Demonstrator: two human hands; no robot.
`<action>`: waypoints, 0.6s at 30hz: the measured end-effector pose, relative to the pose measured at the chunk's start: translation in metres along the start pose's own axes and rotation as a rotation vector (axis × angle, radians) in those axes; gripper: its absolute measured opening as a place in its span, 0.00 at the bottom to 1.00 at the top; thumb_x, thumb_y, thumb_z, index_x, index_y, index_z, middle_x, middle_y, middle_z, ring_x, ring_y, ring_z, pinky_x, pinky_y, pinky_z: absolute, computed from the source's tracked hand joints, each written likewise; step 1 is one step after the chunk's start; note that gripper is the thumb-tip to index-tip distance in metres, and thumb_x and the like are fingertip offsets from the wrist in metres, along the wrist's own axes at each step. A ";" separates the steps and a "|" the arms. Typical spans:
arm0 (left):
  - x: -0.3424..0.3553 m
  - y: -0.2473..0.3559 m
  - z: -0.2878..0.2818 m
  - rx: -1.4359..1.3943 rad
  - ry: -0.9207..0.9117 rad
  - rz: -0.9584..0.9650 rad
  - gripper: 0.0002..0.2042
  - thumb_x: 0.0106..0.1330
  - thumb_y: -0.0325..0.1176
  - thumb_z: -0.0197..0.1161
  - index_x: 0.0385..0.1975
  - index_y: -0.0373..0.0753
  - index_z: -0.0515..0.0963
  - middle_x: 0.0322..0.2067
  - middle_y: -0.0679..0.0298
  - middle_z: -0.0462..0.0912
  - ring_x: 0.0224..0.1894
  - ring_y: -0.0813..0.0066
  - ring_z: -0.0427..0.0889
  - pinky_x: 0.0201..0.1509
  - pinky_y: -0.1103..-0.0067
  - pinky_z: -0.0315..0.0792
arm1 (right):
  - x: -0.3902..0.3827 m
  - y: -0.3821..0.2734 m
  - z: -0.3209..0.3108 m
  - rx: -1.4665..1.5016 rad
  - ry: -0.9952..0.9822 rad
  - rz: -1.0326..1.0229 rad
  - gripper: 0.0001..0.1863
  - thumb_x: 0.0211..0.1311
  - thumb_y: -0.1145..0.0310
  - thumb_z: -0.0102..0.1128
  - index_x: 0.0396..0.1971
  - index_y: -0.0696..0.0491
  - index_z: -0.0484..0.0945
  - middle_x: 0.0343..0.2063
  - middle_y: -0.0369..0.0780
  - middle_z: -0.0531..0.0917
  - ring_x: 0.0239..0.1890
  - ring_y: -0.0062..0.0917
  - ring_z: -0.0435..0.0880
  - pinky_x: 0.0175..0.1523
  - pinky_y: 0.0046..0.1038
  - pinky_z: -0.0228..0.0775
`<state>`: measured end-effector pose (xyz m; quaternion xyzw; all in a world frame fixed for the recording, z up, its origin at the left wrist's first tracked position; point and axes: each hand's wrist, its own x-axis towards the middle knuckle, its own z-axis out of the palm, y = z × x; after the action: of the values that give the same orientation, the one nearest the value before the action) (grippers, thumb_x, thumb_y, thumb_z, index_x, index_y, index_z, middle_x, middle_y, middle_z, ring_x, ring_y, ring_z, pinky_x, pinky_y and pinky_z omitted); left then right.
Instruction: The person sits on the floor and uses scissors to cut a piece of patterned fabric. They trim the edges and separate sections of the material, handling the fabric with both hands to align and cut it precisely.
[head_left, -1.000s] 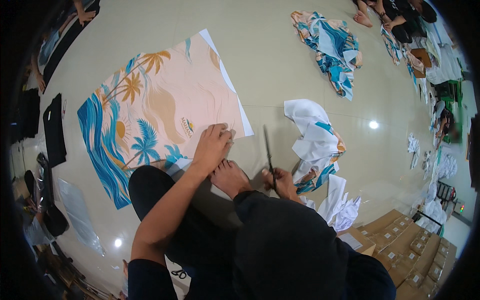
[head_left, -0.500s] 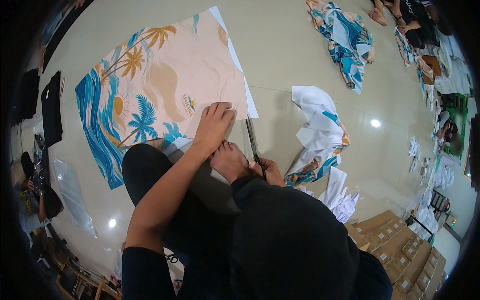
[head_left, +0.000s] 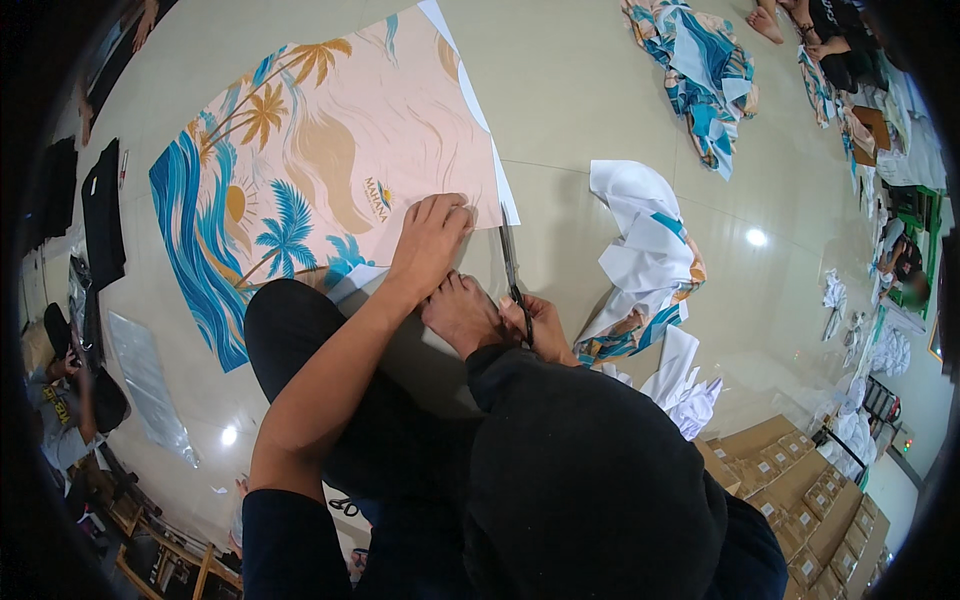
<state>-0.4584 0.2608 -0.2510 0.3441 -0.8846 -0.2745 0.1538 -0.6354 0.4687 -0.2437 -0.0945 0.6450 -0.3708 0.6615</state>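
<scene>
A peach fabric piece [head_left: 330, 150] printed with palms, a sun and blue waves lies spread on the floor, with a white margin along its right side. My left hand [head_left: 434, 240] lies palm down on its near right corner, fingers stretched out. Just below that hand, my bare foot [head_left: 462, 315] rests on the floor. In my right hand [head_left: 545, 328] is a pair of dark scissors [head_left: 511, 262], fingers wrapped round the handles. Their blades point away from me and their tips meet the fabric's white edge. Part of the right hand is hidden behind my black-covered knee.
Crumpled white and printed fabric [head_left: 645, 250] lies to the right, with another printed heap [head_left: 700, 85] farther off. Cardboard boxes [head_left: 800, 490] stand at the lower right. At left are black folded cloth [head_left: 102, 215] and a clear plastic sheet [head_left: 150, 385]. Other people sit around the edges.
My right hand and the scissors have moved slightly forward, bringing the blade tips farther up along the fabric's white edge. My left hand stays on the fabric.
</scene>
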 end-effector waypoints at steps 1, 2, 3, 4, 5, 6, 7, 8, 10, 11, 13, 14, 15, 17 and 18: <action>0.000 0.000 0.000 -0.002 0.000 0.003 0.09 0.71 0.29 0.68 0.47 0.40 0.80 0.62 0.58 0.80 0.66 0.53 0.76 0.71 0.58 0.68 | 0.002 0.001 -0.001 0.002 -0.004 -0.010 0.21 0.76 0.49 0.74 0.35 0.53 0.85 0.24 0.29 0.82 0.24 0.12 0.75 0.31 0.20 0.62; 0.000 0.000 0.000 -0.004 0.000 0.007 0.09 0.71 0.29 0.68 0.47 0.40 0.80 0.62 0.57 0.80 0.66 0.53 0.76 0.71 0.58 0.68 | 0.003 0.002 -0.003 0.002 -0.006 -0.007 0.21 0.76 0.49 0.74 0.35 0.53 0.84 0.24 0.29 0.82 0.24 0.12 0.75 0.31 0.20 0.63; 0.000 -0.001 -0.001 -0.004 -0.001 0.010 0.09 0.71 0.29 0.68 0.47 0.40 0.80 0.62 0.57 0.80 0.66 0.53 0.76 0.71 0.58 0.68 | 0.004 0.001 -0.002 0.005 -0.010 -0.004 0.21 0.76 0.49 0.74 0.35 0.53 0.84 0.25 0.30 0.82 0.24 0.13 0.75 0.31 0.20 0.63; 0.000 -0.001 0.000 -0.003 -0.004 0.010 0.09 0.71 0.29 0.68 0.47 0.39 0.80 0.62 0.57 0.80 0.66 0.53 0.76 0.71 0.58 0.68 | 0.004 0.001 -0.002 0.008 -0.013 -0.002 0.21 0.76 0.49 0.74 0.35 0.53 0.84 0.25 0.30 0.82 0.24 0.13 0.75 0.31 0.21 0.63; 0.000 -0.001 0.000 -0.003 -0.007 0.010 0.09 0.71 0.29 0.68 0.47 0.39 0.80 0.62 0.57 0.80 0.66 0.53 0.76 0.71 0.58 0.68 | 0.005 0.001 -0.003 0.000 -0.008 -0.002 0.21 0.76 0.49 0.74 0.35 0.53 0.84 0.24 0.30 0.82 0.24 0.13 0.75 0.31 0.21 0.63; 0.000 -0.001 0.000 -0.004 -0.011 0.010 0.09 0.71 0.29 0.68 0.47 0.39 0.80 0.62 0.57 0.80 0.66 0.53 0.76 0.71 0.58 0.68 | 0.006 0.001 -0.003 -0.009 -0.002 -0.002 0.21 0.76 0.50 0.74 0.35 0.54 0.84 0.24 0.30 0.82 0.24 0.13 0.75 0.31 0.21 0.63; 0.001 0.000 0.001 -0.002 -0.007 0.011 0.08 0.71 0.29 0.68 0.47 0.39 0.80 0.62 0.57 0.80 0.66 0.53 0.76 0.71 0.58 0.68 | 0.006 0.001 -0.003 -0.018 0.004 -0.002 0.21 0.76 0.50 0.74 0.35 0.54 0.84 0.24 0.30 0.82 0.24 0.13 0.75 0.31 0.21 0.63; -0.003 -0.002 -0.002 0.007 -0.001 0.003 0.08 0.71 0.30 0.67 0.47 0.39 0.80 0.62 0.57 0.80 0.66 0.53 0.76 0.71 0.57 0.68 | 0.007 0.000 0.001 -0.017 -0.006 0.006 0.21 0.76 0.50 0.74 0.35 0.54 0.84 0.24 0.30 0.81 0.23 0.13 0.75 0.30 0.21 0.63; -0.001 -0.001 0.000 0.004 0.002 0.005 0.08 0.72 0.30 0.67 0.47 0.39 0.80 0.62 0.57 0.80 0.66 0.52 0.76 0.71 0.57 0.68 | 0.005 -0.003 0.002 -0.012 0.002 0.018 0.20 0.76 0.50 0.74 0.35 0.54 0.84 0.24 0.30 0.81 0.23 0.14 0.74 0.30 0.21 0.63; -0.001 -0.002 0.000 0.001 0.001 0.005 0.08 0.72 0.30 0.67 0.47 0.39 0.80 0.62 0.57 0.80 0.66 0.52 0.77 0.71 0.57 0.68 | 0.004 -0.005 0.002 -0.010 0.008 0.020 0.20 0.76 0.51 0.74 0.34 0.54 0.84 0.24 0.30 0.81 0.23 0.13 0.74 0.30 0.21 0.62; 0.000 -0.001 0.000 -0.003 -0.002 0.007 0.08 0.72 0.30 0.67 0.47 0.39 0.80 0.62 0.57 0.80 0.66 0.52 0.76 0.71 0.57 0.68 | 0.003 -0.007 0.003 -0.006 0.020 0.020 0.20 0.76 0.51 0.74 0.34 0.54 0.84 0.24 0.30 0.81 0.23 0.13 0.74 0.30 0.21 0.62; 0.000 -0.001 0.000 -0.004 -0.004 0.008 0.08 0.72 0.30 0.67 0.47 0.39 0.80 0.62 0.57 0.80 0.66 0.52 0.76 0.71 0.57 0.68 | 0.003 -0.007 0.004 0.004 0.023 0.018 0.20 0.76 0.51 0.74 0.34 0.53 0.84 0.23 0.29 0.81 0.22 0.13 0.73 0.29 0.21 0.61; 0.000 -0.001 0.000 -0.005 -0.005 0.007 0.08 0.72 0.30 0.67 0.47 0.39 0.80 0.62 0.57 0.80 0.66 0.52 0.76 0.71 0.57 0.68 | 0.003 -0.006 0.005 0.013 0.026 0.017 0.20 0.76 0.51 0.74 0.34 0.53 0.84 0.23 0.29 0.80 0.22 0.12 0.73 0.29 0.21 0.61; 0.000 -0.001 0.000 -0.006 -0.010 0.005 0.08 0.72 0.30 0.67 0.48 0.39 0.80 0.62 0.57 0.80 0.66 0.53 0.76 0.71 0.57 0.68 | 0.002 -0.007 0.005 0.024 0.022 0.014 0.20 0.76 0.51 0.74 0.34 0.53 0.83 0.23 0.29 0.80 0.22 0.12 0.72 0.29 0.21 0.60; 0.000 -0.001 0.000 -0.007 -0.012 0.005 0.08 0.72 0.30 0.67 0.48 0.39 0.80 0.62 0.57 0.80 0.66 0.53 0.76 0.71 0.57 0.68 | 0.001 -0.009 0.006 0.026 0.016 0.012 0.19 0.76 0.51 0.74 0.34 0.52 0.83 0.23 0.28 0.79 0.22 0.12 0.72 0.29 0.21 0.59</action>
<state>-0.4576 0.2602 -0.2512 0.3399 -0.8855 -0.2791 0.1501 -0.6336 0.4596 -0.2379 -0.0790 0.6458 -0.3762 0.6596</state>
